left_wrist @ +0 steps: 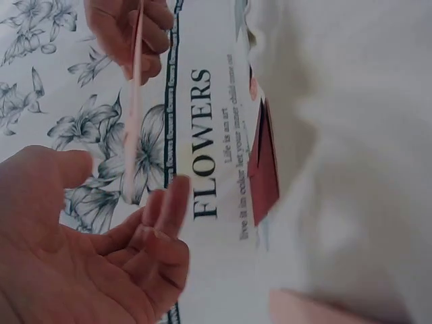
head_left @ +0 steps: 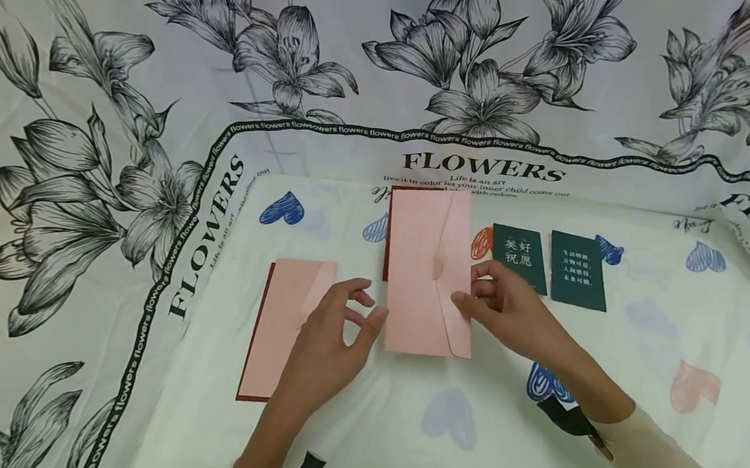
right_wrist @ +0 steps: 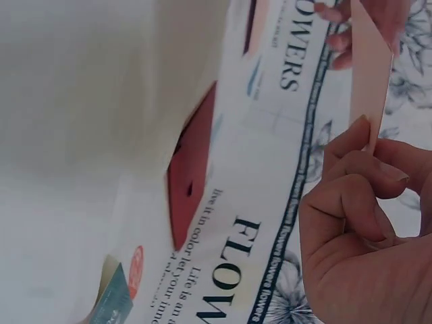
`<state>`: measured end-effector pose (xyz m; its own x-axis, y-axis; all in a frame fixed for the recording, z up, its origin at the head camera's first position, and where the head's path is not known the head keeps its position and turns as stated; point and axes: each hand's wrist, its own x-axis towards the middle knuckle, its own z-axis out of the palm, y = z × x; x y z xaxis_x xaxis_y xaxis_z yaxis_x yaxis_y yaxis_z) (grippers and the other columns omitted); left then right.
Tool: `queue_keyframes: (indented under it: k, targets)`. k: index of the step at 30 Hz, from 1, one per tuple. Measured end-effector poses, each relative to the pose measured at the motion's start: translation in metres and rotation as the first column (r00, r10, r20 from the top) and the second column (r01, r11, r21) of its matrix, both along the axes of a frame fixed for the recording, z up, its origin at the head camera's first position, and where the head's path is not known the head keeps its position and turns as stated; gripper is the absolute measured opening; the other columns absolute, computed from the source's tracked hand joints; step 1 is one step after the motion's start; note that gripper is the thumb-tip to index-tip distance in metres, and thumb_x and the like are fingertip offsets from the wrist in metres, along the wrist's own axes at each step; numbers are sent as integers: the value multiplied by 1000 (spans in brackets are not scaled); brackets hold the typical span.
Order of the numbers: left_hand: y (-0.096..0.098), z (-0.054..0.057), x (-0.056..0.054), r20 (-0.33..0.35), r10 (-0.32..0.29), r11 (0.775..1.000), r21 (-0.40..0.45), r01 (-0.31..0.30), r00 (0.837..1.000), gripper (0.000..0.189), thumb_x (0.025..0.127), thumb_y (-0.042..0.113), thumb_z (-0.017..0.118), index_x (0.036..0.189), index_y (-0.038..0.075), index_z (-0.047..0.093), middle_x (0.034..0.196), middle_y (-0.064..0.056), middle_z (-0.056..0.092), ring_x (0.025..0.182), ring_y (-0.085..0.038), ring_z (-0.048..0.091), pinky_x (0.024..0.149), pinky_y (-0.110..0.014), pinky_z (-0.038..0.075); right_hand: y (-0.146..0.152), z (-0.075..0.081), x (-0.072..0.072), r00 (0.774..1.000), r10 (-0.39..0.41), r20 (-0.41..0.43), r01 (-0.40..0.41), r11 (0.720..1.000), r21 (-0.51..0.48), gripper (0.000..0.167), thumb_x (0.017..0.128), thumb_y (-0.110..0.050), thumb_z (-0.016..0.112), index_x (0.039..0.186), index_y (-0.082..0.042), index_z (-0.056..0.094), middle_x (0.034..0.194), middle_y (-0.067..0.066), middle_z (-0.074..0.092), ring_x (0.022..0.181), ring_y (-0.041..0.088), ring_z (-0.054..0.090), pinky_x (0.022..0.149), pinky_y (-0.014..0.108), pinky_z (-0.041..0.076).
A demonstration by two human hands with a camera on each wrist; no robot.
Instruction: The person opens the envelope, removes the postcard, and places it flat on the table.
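My right hand pinches the right edge of a pink envelope between thumb and fingers. Its pointed flap with a small round closure faces up. In the right wrist view the envelope appears nearly edge-on, raised over the table. My left hand hovers at the envelope's left edge, thumb and fingers parted and holding nothing; the left wrist view shows a gap around the envelope. On the cloth beneath lies a dark red piece, mostly hidden from the head view by the held envelope.
Another pink envelope with a dark red edge lies at the left, partly covered by my left hand. Two dark green cards, one with large white characters and one with smaller lines, lie at the right. A floral cloth rises behind.
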<state>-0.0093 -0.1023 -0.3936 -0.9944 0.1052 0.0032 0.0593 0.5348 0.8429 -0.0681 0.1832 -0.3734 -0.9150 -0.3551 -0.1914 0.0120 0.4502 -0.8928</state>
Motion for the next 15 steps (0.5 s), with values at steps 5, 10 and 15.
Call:
queue_keyframes:
  k: [5, 10, 15]
  targets:
    - [15, 1, -1, 69, -120, 947, 307, 94, 990, 45, 108, 52, 56, 146, 30, 51, 124, 9, 66, 102, -10, 70, 79, -36, 58, 0, 10, 24, 1000, 21, -13, -22, 997, -78, 37, 104, -20, 72, 127, -3, 49, 105, 9, 77, 78, 23, 69, 61, 26, 51]
    - [27, 5, -2, 61, -162, 863, 492, 111, 985, 41, 109, 42, 59, 146, 27, 49, 126, 0, 71, 102, -18, 76, 82, -38, 62, -2, 16, 42, 999, 30, -12, -32, 992, -125, 36, 103, -18, 72, 126, -3, 49, 105, 8, 77, 70, 20, 64, 57, 27, 48]
    - [35, 6, -1, 58, -142, 822, 564, 85, 988, 41, 109, 36, 62, 144, 20, 49, 126, -6, 71, 99, -23, 78, 76, -40, 64, -3, 14, 51, 999, 32, 16, -30, 990, -136, 35, 103, -19, 73, 125, -4, 51, 100, 7, 76, 63, 16, 55, 51, 27, 42]
